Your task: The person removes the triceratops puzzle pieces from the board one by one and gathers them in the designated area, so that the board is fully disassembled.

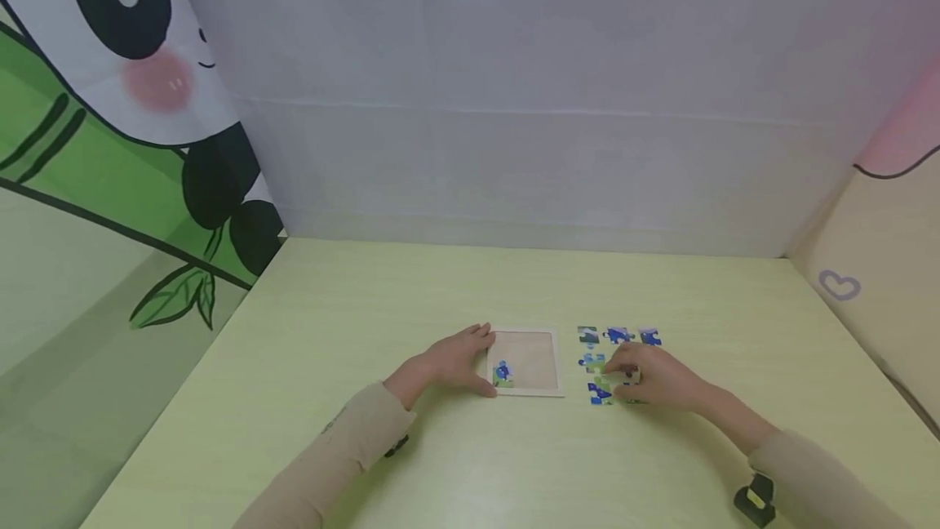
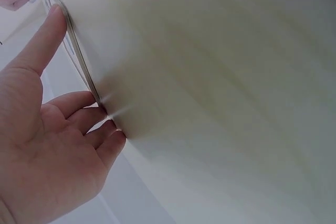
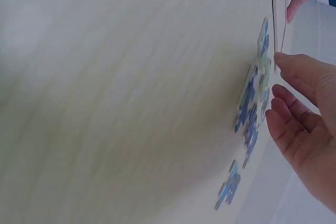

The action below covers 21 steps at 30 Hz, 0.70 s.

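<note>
A shallow square puzzle tray with a pale rim lies on the table, and one blue and green puzzle piece sits in its lower left corner. My left hand rests on the tray's left side, thumb near the front corner and fingers towards the back; the left wrist view shows fingertips at its edge. Right of the tray, my right hand hovers over loose puzzle pieces. Its thumb and fingers are apart with nothing visible between them. That hand partly hides some pieces.
Several loose pieces lie in rough rows, including a blue one at the back. The light wooden table ends at a pale cloth wall. A panda-printed panel stands at the left, another panel at the right.
</note>
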Available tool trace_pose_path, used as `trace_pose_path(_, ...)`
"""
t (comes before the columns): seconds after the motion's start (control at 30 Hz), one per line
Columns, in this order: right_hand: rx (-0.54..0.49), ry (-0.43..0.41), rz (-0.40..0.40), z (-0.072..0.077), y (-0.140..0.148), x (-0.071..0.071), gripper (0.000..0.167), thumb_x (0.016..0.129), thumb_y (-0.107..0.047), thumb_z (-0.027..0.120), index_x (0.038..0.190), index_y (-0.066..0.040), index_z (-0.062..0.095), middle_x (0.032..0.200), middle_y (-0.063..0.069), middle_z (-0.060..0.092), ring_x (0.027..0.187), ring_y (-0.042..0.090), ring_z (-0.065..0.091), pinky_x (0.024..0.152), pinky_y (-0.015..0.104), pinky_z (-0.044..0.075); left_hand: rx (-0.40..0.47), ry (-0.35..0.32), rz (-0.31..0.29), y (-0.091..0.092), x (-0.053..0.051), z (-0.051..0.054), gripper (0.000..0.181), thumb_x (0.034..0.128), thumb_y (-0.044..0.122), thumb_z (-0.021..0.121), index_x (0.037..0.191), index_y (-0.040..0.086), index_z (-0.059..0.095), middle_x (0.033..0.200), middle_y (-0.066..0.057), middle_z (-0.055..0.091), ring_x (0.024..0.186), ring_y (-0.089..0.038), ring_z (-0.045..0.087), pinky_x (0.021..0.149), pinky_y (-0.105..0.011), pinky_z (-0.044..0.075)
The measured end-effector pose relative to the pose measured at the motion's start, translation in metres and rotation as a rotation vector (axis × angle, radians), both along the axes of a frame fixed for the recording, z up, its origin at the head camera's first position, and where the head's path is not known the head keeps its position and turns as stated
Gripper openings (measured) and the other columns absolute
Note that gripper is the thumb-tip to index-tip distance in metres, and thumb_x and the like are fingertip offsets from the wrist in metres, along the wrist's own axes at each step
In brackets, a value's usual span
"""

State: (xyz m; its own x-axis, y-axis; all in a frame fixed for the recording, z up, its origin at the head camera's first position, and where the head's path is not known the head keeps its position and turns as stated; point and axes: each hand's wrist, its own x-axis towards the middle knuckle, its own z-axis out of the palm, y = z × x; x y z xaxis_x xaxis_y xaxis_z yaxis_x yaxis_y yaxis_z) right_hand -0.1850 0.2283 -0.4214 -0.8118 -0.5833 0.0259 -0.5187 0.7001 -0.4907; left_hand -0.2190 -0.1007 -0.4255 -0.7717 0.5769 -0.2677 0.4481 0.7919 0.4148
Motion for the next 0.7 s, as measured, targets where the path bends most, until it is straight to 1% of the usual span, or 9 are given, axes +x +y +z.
trace_pose_path(0.1, -0.030, -0.006, 0.034, 0.001, -0.018, -0.006, 0.022, 0.076, -0.010, 0.071, 0.098, -0.006, 0.068, 0.092, -0.002, 0.062, 0.076, 0.011, 0.054, 0.060, 0.021, 0.047, -0.004, 0.005, 0.008, 0.001, 0.000, 0.000, 0.090, 0.0734, 0.043, 0.072, 0.142, 0.004, 0.028, 0.150, -0.010, 0.018, 0.138, -0.027, 0.013, 0.111, -0.040, 0.020)
trace_pose_path(0.2, -0.070, -0.023, 0.064, 0.001, -0.039, -0.012, 0.023, 0.077, -0.009, 0.070, 0.099, -0.004, 0.067, 0.091, 0.000, 0.061, 0.076, 0.012, 0.054, 0.060, 0.021, 0.047, -0.012, 0.012, 0.018, 0.003, 0.001, 0.001, 0.090, 0.0728, 0.044, 0.072, 0.141, 0.004, 0.029, 0.150, -0.010, 0.019, 0.138, -0.027, 0.014, 0.110, -0.041, 0.021)
trace_pose_path(0.4, -0.142, -0.085, 0.106, -0.003, -0.081, -0.022, 0.027, 0.079, -0.010, 0.069, 0.105, -0.002, 0.065, 0.091, 0.000, 0.062, 0.078, 0.011, 0.052, 0.066, 0.022, 0.047, -0.017, 0.013, 0.029, 0.004, 0.001, 0.003, 0.090, 0.0730, 0.045, 0.072, 0.141, 0.004, 0.029, 0.150, -0.010, 0.020, 0.138, -0.027, 0.015, 0.110, -0.041, 0.022)
trace_pose_path(0.5, -0.169, -0.121, 0.115, -0.006, -0.096, -0.027, 0.029, 0.079, -0.009, 0.069, 0.107, -0.001, 0.063, 0.092, 0.001, 0.061, 0.078, 0.011, 0.052, 0.066, 0.022, 0.046, -0.024, 0.015, 0.028, 0.003, 0.000, 0.002, 0.090, 0.0734, 0.046, 0.071, 0.142, 0.005, 0.029, 0.150, -0.009, 0.019, 0.138, -0.026, 0.014, 0.110, -0.041, 0.022)
trace_pose_path(0.6, -0.176, -0.169, 0.113, -0.008, -0.108, -0.031, 0.031, 0.079, -0.009, 0.069, 0.108, -0.001, 0.063, 0.094, 0.002, 0.062, 0.078, 0.011, 0.052, 0.067, 0.021, 0.047, -0.021, 0.014, 0.029, 0.003, 0.000, 0.001, 0.090, 0.0732, 0.046, 0.071, 0.142, 0.005, 0.029, 0.150, -0.009, 0.020, 0.138, -0.026, 0.015, 0.109, -0.042, 0.023)
trace_pose_path(0.7, -0.185, -0.205, 0.130, -0.011, -0.117, -0.035, 0.032, 0.078, -0.009, 0.070, 0.107, 0.001, 0.063, 0.093, 0.003, 0.063, 0.075, 0.009, 0.053, 0.066, 0.019, 0.047, -0.026, 0.020, 0.025, 0.002, 0.000, 0.000, 0.090, 0.0731, 0.047, 0.071, 0.141, 0.006, 0.030, 0.150, -0.009, 0.020, 0.137, -0.026, 0.015, 0.109, -0.042, 0.023)
